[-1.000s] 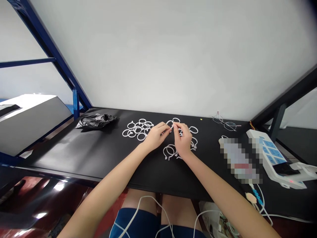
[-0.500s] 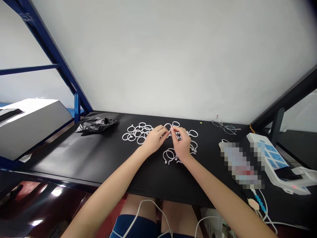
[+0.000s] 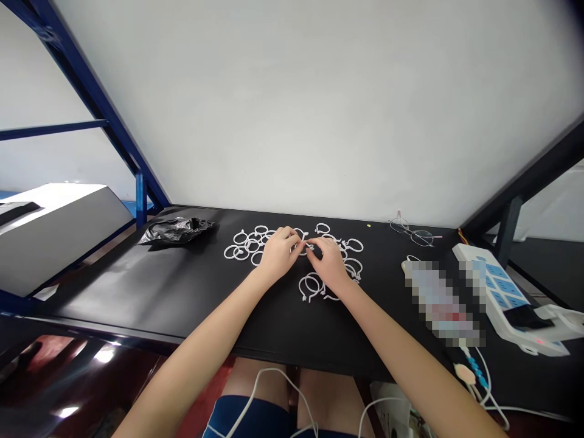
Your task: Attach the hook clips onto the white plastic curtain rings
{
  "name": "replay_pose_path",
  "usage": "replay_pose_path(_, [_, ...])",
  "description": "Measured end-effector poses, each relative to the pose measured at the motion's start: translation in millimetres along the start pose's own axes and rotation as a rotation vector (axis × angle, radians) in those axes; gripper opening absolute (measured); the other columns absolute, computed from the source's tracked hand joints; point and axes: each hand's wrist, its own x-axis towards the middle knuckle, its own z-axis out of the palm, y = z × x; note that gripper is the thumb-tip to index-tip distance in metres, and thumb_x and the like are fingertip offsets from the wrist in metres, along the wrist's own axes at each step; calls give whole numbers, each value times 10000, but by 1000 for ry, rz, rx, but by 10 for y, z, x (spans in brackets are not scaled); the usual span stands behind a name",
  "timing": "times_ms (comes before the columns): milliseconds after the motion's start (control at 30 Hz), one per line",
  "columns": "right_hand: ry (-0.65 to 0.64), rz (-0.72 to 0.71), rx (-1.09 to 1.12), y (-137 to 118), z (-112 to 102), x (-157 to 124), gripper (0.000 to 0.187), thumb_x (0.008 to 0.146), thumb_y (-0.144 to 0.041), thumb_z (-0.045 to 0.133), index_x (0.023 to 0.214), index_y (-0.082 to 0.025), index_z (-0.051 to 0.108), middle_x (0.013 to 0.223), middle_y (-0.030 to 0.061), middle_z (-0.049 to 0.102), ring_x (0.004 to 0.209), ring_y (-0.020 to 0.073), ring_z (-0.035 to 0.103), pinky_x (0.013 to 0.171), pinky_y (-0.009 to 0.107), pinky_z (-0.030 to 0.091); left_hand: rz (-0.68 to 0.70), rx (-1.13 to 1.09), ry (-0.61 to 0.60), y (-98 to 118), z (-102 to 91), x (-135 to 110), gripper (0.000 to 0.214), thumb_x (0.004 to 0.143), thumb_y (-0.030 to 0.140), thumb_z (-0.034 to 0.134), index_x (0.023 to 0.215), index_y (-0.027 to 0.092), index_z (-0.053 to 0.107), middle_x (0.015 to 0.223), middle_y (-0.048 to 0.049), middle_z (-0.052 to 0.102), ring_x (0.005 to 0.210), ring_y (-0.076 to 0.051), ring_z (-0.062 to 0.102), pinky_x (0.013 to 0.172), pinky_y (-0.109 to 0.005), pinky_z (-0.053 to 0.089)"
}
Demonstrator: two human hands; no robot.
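Observation:
Over the middle of the black table, my left hand (image 3: 279, 254) pinches a thin white plastic ring (image 3: 298, 232) between thumb and fingers. My right hand (image 3: 331, 263) meets it from the right, its thumb and forefinger closed at a white end of the ring; the fingers hide part of it. Left of my left hand lies a cluster of white rings (image 3: 240, 252) that look closed. Around and under my right hand are several more white rings (image 3: 311, 283), some with their ends apart.
A crumpled black plastic bag (image 3: 176, 230) lies at the back left. On the right are eyeglasses (image 3: 422, 237), a blurred phone-like object (image 3: 444, 304) with a cable, and a white power strip (image 3: 506, 298). A white wall (image 3: 292, 109) rises behind the table (image 3: 150, 292).
Both hands have shifted slightly left with the ring, towards the left cluster. My right hand has turned a little, and more of the right-hand rings now show.

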Motion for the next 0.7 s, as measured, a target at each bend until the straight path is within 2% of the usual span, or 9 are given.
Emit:
replay_pose_path(200, [-146, 31, -75, 56, 66, -41, 136, 784, -132, 602, 889, -201, 656, 902, 43, 709, 921, 245, 617, 912, 462, 410, -90, 102, -47, -31, 25, 1, 206, 912, 290, 535, 752, 182, 606, 849, -43, 614, 791, -173, 577, 745, -313, 447])
replay_pose_path(433, [-141, 20, -79, 80, 51, -33, 200, 766, -61, 573, 869, -212, 655, 788, 5, 714, 833, 219, 611, 869, 420, 405, -159, 263, -171, -100, 24, -10, 90, 878, 212, 539, 828, 192, 611, 880, -51, 620, 849, -206, 593, 780, -344, 429])
replay_pose_path(700, [-153, 24, -51, 65, 52, -34, 233, 740, -24, 555, 845, -210, 647, 786, 1, 709, 825, 211, 609, 876, 417, 400, -212, 352, -210, -171, 27, -31, 71, 866, 185, 535, 874, 187, 605, 910, -83, 652, 908, -258, 589, 777, -374, 399])
